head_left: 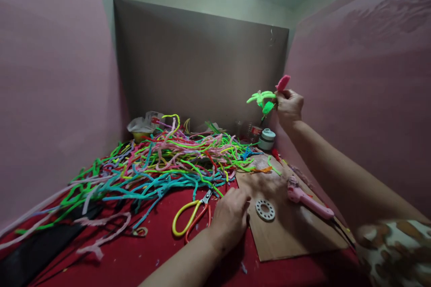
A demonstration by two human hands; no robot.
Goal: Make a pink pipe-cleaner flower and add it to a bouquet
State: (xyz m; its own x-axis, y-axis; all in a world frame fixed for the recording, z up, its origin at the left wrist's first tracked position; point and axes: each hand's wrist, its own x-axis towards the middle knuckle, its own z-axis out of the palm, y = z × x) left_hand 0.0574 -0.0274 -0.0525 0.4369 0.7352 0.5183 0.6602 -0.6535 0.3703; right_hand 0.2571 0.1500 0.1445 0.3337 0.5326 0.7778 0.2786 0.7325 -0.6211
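Note:
At the upper right, my right hand (290, 106) is closed in a pinch on a pink pipe-cleaner petal (283, 82), which points up from the fingers. Right beside those fingers is a bright green pipe-cleaner flower (261, 97) with a green leaf (268, 108) below it. Its stem runs down toward the bottle; whether the fingers also touch it I cannot tell. My left hand (232, 215) rests low, fingers curled down by the cardboard's left edge, and what is under them is hidden. Scissors (195, 217) with yellow and red handles lie just left of it.
A big tangle of coloured pipe cleaners (175, 157) covers the back and left of the red tabletop (134, 264). On the cardboard (279, 242) lie a white ring with holes (265, 210) and a pink glue gun (311, 202). A white-lidded jar (267, 139) stands behind.

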